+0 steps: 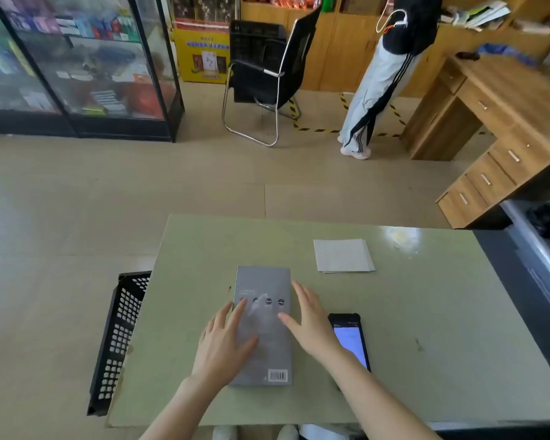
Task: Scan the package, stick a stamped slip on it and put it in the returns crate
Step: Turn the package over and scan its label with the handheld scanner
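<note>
A flat grey package [265,290] lies lengthwise on the pale green table [426,328], with a barcode label at its near right corner. My left hand [224,341] rests flat on the package's left side, fingers spread. Over the package's right edge my right hand [311,322] is spread too, holding nothing. A black handheld scanner [351,339] with a lit screen lies just right of that hand, partly hidden by my wrist. A small stack of white slips [343,255] sits at the far right of the table. A black perforated crate [118,341] stands on the floor against the table's left edge.
A person in white striped trousers [372,93] stands beyond the table near a wooden desk [489,122]. A black chair [267,77] and a glass display cabinet [77,65] stand at the back. A dark counter [540,249] borders the table's right side.
</note>
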{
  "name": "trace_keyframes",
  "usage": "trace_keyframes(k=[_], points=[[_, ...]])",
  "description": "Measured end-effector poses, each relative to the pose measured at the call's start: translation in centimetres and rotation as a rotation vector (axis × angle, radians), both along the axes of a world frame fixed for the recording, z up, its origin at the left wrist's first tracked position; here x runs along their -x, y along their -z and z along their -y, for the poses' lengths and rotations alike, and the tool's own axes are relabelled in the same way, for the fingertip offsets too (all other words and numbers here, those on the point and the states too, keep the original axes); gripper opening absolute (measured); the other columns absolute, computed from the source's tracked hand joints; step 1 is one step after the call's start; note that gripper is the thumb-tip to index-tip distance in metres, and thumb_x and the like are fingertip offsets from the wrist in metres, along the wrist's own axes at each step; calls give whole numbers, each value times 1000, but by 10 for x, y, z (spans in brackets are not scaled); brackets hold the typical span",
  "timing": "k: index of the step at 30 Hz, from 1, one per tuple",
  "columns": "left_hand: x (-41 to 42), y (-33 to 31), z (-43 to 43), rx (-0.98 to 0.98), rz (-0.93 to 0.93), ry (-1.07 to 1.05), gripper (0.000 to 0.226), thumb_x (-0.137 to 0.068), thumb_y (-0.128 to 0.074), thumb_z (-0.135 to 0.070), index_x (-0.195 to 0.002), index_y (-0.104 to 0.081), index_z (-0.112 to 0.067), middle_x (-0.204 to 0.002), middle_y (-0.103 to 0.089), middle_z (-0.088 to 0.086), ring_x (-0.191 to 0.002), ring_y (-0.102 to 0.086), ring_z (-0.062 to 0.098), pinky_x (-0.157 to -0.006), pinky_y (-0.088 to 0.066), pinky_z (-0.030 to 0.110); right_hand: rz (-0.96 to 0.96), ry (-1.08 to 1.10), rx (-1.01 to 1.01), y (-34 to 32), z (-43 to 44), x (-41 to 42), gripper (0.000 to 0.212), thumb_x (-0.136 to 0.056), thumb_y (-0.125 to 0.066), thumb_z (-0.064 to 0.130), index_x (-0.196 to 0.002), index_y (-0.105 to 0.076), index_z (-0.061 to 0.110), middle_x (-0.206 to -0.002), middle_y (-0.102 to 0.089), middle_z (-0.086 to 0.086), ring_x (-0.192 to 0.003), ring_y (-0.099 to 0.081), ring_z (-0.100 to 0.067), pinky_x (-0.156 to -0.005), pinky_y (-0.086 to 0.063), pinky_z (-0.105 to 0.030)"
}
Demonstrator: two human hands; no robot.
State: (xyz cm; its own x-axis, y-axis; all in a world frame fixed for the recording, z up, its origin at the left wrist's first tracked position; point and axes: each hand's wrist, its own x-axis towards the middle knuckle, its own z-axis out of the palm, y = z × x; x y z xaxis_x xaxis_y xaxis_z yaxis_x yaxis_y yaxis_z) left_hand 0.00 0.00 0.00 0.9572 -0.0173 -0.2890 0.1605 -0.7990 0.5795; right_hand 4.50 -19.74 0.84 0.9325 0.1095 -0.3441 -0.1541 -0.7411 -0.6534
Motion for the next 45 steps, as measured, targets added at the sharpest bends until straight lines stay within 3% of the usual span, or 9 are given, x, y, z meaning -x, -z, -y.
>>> trace_keyframes(k=[5,10,22,29,34,38,45], points=[[10,11,0,112,-76,-6,80,-84,-60,-47,-148,-12,-49,-159,-18,-2,-141,-29,24,-103,-41,34,-105,71,-105,14,-10,17,68,-90,-56,41,-146,-18,42,-153,-28,7,-139,-32,-14,-109,-36,-35],[10,16,-7,162,-63,15,82,-83,-61,-48,-147,-9,-53,-161,-11,-7,-136,-38,21,-99,-46,34,-43,105,-56,19,-21,22,58,-92,-55,33,-143,-28,41,-146,-41,9,-130,-42,-9,-99,-40,-26],[-21,19,-11,163,-55,93,82,-87,-59,-50,-150,-8,-43,-161,-7,-2,-141,-28,25,-107,-39,35,-31,179,-15,13,-32,1,57,-96,-51,25,-146,-27,35,-152,-33,9,-136,-37,-12,-104,-36,-27],[-25,19,-12,142,-31,74,79,-82,-61,-53,-146,-17,-47,-157,-14,-4,-138,-32,20,-87,-49,31,-69,237,-81,14,-23,1,55,-97,-48,34,-146,-25,35,-152,-32,7,-135,-36,-12,-108,-34,-29],[-35,15,1,96,3,7,79,-82,-62,-54,-148,-23,-39,-157,-14,3,-137,-30,26,-98,-46,38,-170,289,-75,18,-3,5,58,-96,-44,43,-149,-24,29,-154,-31,4,-137,-36,-16,-108,-31,-30],[-36,9,16,182,-21,-73,80,-80,-65,-51,-147,-22,-42,-157,-11,4,-135,-29,31,-105,-35,39,-229,227,-143,17,-4,6,48,-99,-41,24,-146,-33,24,-150,-37,-3,-133,-40,-18,-112,-34,-35],[-43,2,10,389,-133,-143,87,-65,-64,-71,-139,-17,-63,-158,-3,-2,-146,-14,25,-115,-26,45,-46,89,-163,6,-7,-1,50,-97,-42,5,-140,-43,31,-155,-25,0,-142,-26,-14,-111,-22,-20]])
